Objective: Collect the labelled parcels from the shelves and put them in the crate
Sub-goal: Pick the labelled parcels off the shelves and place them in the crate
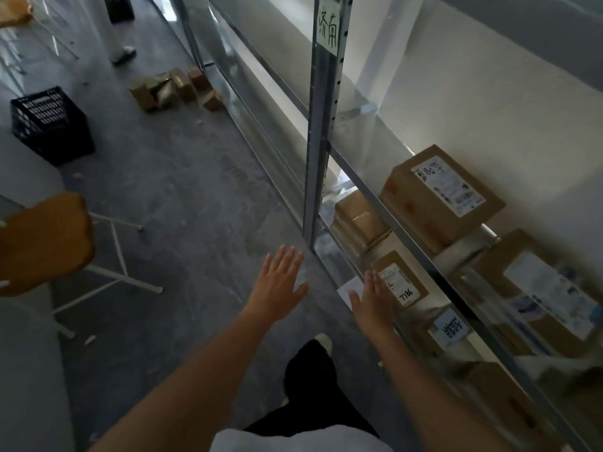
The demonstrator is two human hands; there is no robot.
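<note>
Head view: a small parcel (pixel 398 278) marked "7786" lies on the low shelf (pixel 421 252) at right, likely the next pick. Right hand (pixel 372 305) reaches beside it, left hand (pixel 280 282) hovers over the floor; both are flat and empty. Crate (pixel 49 125) waits far left.

Wooden-seat chair (pixel 42 243) with white legs at left on grey floor (pixel 182 203). Green handwritten sign (pixel 328 26) on the metal upright (pixel 318 151). Another person's leg and shoe (pixel 122 53) far back.
</note>
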